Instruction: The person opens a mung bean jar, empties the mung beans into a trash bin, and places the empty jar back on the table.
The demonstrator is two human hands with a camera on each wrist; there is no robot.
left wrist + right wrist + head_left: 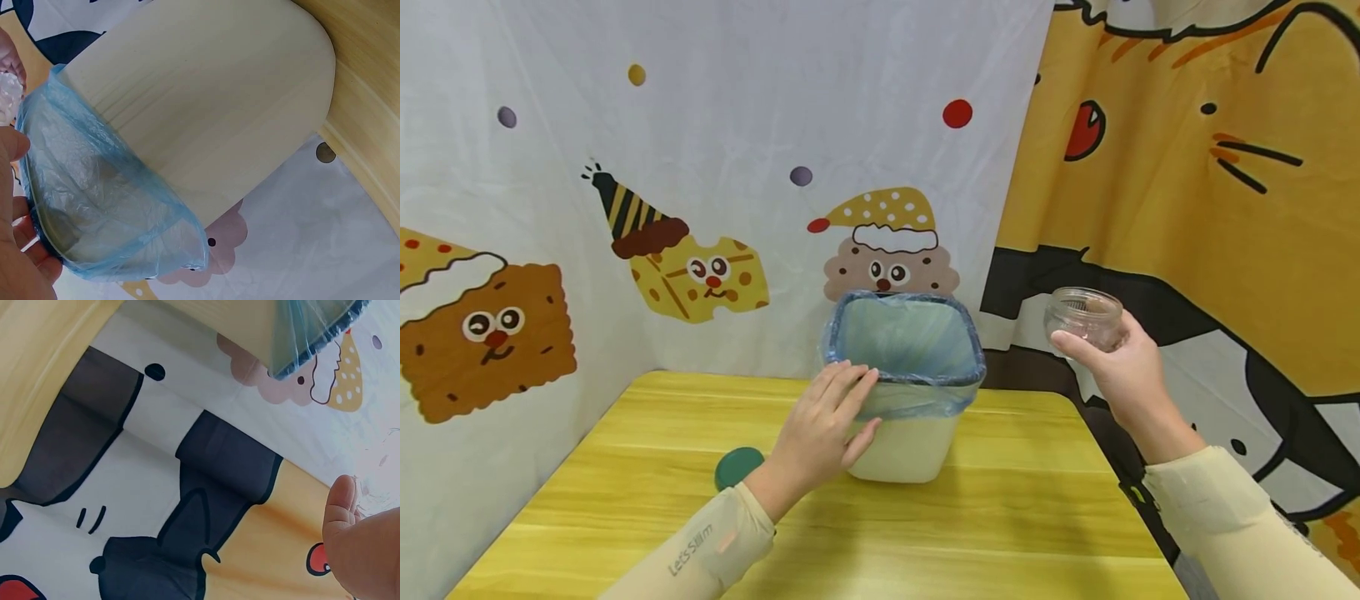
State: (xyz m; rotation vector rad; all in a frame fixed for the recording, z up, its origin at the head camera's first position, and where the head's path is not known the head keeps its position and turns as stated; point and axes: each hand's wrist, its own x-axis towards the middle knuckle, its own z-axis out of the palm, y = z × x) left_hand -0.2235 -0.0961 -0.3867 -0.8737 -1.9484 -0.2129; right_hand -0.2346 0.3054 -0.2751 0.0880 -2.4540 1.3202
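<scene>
A cream bin [901, 450] stands on the table, lined with a blue plastic bag [925, 398] folded over its rim. My left hand [823, 425] rests on the near left of that rim, fingers fairly straight and the thumb spread along the outside. In the left wrist view the fingers [47, 267] lie at the edge of the bag. To the right of the bin and off the table, my right hand [1123, 367] holds a clear glass jar [1084, 312], upright and without a lid. A green round lid [739, 467] lies beside my left wrist, partly hidden by it.
The wooden-patterned table [1000, 533] has its right edge below my right arm. A white cartoon curtain [715, 150] hangs behind the bin, and a yellow one [1180, 208] hangs at the right.
</scene>
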